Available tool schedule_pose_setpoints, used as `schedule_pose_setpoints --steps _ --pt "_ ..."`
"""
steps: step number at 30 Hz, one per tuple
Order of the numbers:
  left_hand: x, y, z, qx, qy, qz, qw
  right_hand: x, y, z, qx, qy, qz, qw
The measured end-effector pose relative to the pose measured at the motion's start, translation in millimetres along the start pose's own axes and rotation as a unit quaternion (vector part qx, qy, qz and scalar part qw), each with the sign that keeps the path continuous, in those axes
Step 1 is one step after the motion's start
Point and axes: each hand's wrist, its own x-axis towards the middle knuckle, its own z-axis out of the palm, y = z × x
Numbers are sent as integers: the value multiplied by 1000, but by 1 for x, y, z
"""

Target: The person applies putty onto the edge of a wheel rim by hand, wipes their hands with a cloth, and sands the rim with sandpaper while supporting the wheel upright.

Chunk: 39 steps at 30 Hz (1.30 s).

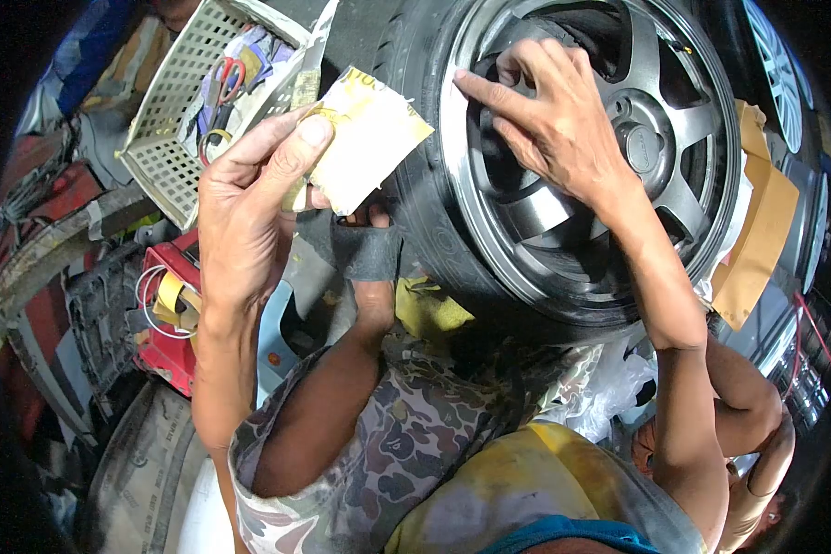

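Observation:
My left hand (pixel 266 175) pinches a small folded square of pale yellow paper (pixel 371 138) between thumb and fingers, just left of the tyre. My right hand (pixel 549 125) is over the dark grey spoked wheel (pixel 644 148), its fingers apart and holding nothing. The index fingertip touches the shiny metal rim near its upper left edge. A black tyre (pixel 434 208) surrounds the rim, and the wheel faces up toward the camera.
A white plastic basket (pixel 162 138) with red-handled scissors (pixel 223 83) stands at upper left. Below it are a red container (pixel 180 355) and a tape roll. Cardboard (pixel 757 231) and another wheel (pixel 774 74) lie at right. Another person's bent arm (pixel 771 462) shows at lower right.

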Motion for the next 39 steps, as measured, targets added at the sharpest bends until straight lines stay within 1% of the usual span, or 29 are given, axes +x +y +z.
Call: schedule_pose_setpoints --steps 4,6,8,11,13,14,16,17,18,21,26,28,29,30,32,33,34,36,38,39 --pt "2 -1 0 11 -12 -2 1000 -10 -17 -9 37 -44 -18 998" --pt "4 -2 0 12 -14 -1 1000 -19 -24 -8 64 -43 -35 996" --pt "8 -5 1 -2 0 23 1000 -28 -32 -10 68 -60 -37 995" --pt "12 -9 9 26 23 19 999 -35 -35 -15 82 -66 -33 994" --pt "14 -11 12 46 24 18 998 -32 -35 -24 186 -67 5 980" --pt "15 -12 13 63 24 14 998 -30 -36 -29 187 -66 4 980" --pt "16 -14 12 65 19 -5 998 -24 -37 -39 191 29 69 979" --pt "16 -15 13 57 4 -6 998 -19 -38 -42 186 54 66 979" --pt "16 -16 14 48 -13 -6 999 -14 -40 -45 184 55 68 979" --pt "15 -16 23 40 -9 -15 999 -3 -47 -44 175 64 31 982" --pt "17 -20 24 -2 -29 -17 999 -9 -52 -29 190 60 16 980" --pt "18 -21 20 -16 -35 -15 999 -14 -55 -35 272 30 43 961" --pt "20 -21 18 -20 -16 -6 1000 -17 -52 -37 305 16 67 950" --pt "20 -20 17 -24 3 3 1000 -21 -48 -35 305 16 67 950" --pt "20 -15 17 -28 14 15 999 -27 -37 -20 282 62 133 948" --pt "21 -14 16 -35 10 23 999 -27 -35 -14 266 66 147 950" --pt "21 -13 16 -42 5 30 999 -23 -34 -11 265 67 147 951" --pt "20 -12 17 -39 11 27 999 -18 -32 -6 205 63 120 969" --pt "19 -11 16 -35 2 25 999 -19 -31 -1 184 46 110 976" --pt "19 -11 15 -36 4 25 999 -19 -31 0 148 28 92 984"
